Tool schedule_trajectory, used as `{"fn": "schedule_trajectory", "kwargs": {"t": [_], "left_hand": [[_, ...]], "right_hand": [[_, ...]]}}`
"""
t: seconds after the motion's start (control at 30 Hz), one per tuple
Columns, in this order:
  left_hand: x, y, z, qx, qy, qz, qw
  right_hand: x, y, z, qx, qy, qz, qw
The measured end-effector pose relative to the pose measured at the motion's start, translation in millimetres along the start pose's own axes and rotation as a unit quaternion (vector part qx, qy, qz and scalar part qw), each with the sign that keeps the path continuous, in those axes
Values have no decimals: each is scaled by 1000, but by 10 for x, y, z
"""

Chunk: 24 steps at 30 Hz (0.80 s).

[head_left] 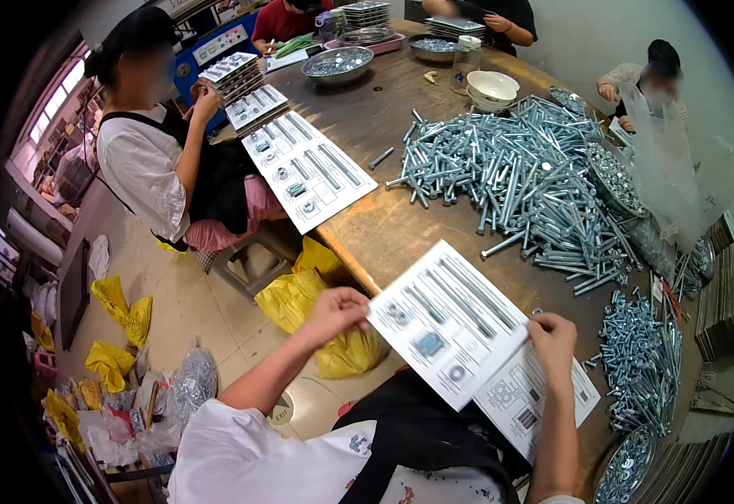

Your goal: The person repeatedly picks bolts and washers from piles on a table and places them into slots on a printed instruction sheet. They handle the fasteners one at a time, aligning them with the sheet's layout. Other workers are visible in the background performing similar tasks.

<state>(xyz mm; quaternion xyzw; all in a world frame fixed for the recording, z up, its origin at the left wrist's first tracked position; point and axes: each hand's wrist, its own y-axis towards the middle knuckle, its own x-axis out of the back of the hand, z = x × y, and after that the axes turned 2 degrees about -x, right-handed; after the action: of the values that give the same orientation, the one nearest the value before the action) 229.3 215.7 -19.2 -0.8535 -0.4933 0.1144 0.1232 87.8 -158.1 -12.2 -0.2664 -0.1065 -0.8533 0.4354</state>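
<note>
- One white card [455, 357], bearing grey bolt and nut shapes, slants above the table [409, 231] at its near edge.
- Left hand [337, 317] pinches its left edge, fingers curled; right hand [554, 340] pinches its right.
- One lower card [584, 395], partly beneath, shows a barcode; small print unreadable.
- Right: long bolts [510, 172] far, short bolts [640, 361] near, two heaps.

A second card [508, 406] was partly covered by the held card [451, 323] and right forearm [557, 433]; a red-shirted person [279, 23] was cut off by the upper edge.
</note>
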Motion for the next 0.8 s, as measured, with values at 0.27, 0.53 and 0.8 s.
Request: {"fn": "schedule_trajectory", "kwargs": {"t": [0.27,0.53,0.8], "left_hand": [[921,419,88,-3,4,-123,992],[1236,695,211,7,-156,-212,965],[1370,873,245,-15,-155,-178,972]], "right_hand": [[-1044,545,387,5,6,45,999],[-1473,773,609,-5,44,52,998],[-1448,707,686,78,-27,9,997]]}}
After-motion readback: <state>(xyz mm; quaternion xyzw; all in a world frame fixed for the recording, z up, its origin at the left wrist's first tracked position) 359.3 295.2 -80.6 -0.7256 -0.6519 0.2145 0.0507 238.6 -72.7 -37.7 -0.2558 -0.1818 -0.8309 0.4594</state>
